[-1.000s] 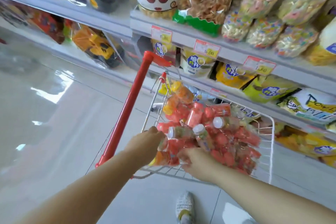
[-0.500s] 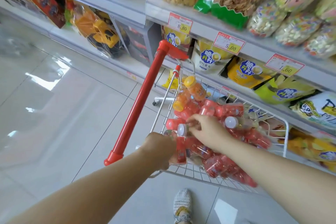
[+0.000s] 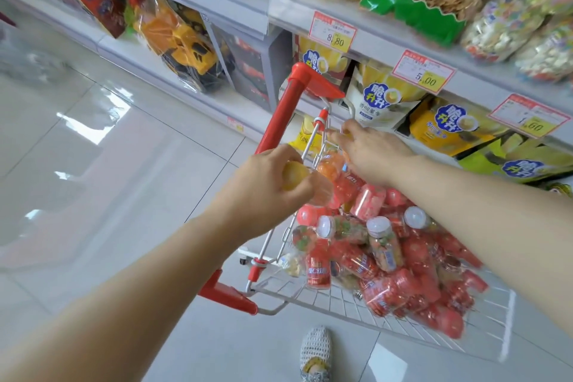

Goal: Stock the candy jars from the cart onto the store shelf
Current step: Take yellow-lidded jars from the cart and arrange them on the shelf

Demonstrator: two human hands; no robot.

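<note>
while left hand (image 3: 263, 187) grips yellow-capped jar (image 3: 292, 178), right hand (image 3: 369, 155) spread; price tag (image 3: 333, 32) reads 8.80.

A small wire cart (image 3: 313, 296) heaped with red candy jars (image 3: 384, 248) stands on the glossy tiled floor (image 3: 108, 164) beside a store shelf (image 3: 372, 26) lined with snack bags (image 3: 381, 99) and a yellow toy truck (image 3: 189, 46).

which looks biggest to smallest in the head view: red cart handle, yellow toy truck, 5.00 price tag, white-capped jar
1. red cart handle
2. yellow toy truck
3. 5.00 price tag and white-capped jar: about alike, and the jar sits nearer, so unranked
</note>
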